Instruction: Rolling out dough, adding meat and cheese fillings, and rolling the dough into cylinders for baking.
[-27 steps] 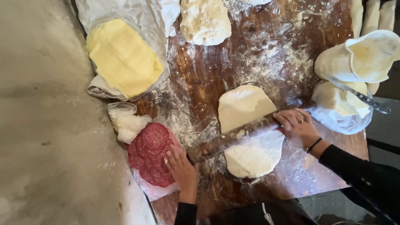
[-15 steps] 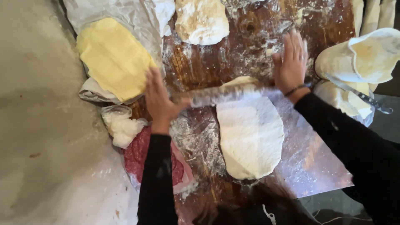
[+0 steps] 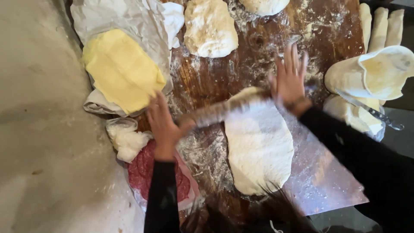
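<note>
Head view: left hand [image 3: 164, 123] and right hand [image 3: 290, 80] lie palms down, fingers spread flat, each grip open, pressing the ends of a blurred rolling pin [image 3: 224, 110]. The pin crosses the far end of an oval dough sheet [image 3: 258, 146] on the floured wooden tabletop [image 3: 207, 82]. A butter block [image 3: 123, 69] lies beside the left hand.

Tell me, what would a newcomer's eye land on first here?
Probably the pale oval dough sheet at centre on the floured wooden board, with the left hand and right hand flat on a blurred rolling pin at its far end. Next, the yellow butter block on paper, upper left.
</note>
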